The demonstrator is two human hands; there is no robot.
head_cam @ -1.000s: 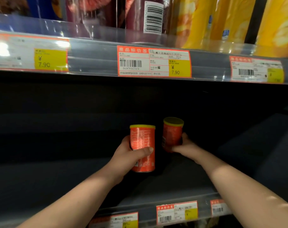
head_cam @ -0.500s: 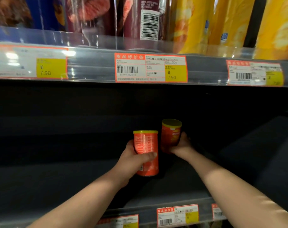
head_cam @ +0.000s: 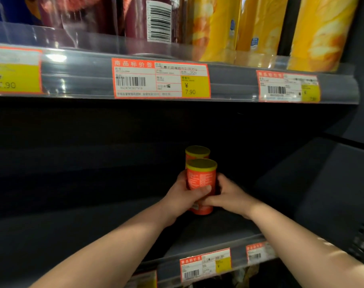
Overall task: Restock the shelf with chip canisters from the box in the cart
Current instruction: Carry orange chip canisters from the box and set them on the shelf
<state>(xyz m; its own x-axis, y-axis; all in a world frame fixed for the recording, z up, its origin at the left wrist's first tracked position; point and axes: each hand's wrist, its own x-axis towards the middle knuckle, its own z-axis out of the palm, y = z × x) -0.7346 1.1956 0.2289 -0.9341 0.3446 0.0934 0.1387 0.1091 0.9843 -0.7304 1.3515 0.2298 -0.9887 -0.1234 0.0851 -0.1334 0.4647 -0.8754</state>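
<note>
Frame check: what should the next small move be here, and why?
Probably release the front canister and pull both hands back. It looks upright on the shelf, lined up right in front of the back canister, with the left hand and right hand both gripping it.

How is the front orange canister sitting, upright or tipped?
Upright: the front canister has its yellow lid facing up, sides vertical, base seemingly resting on the shelf. The left hand and right hand grip it.
</note>
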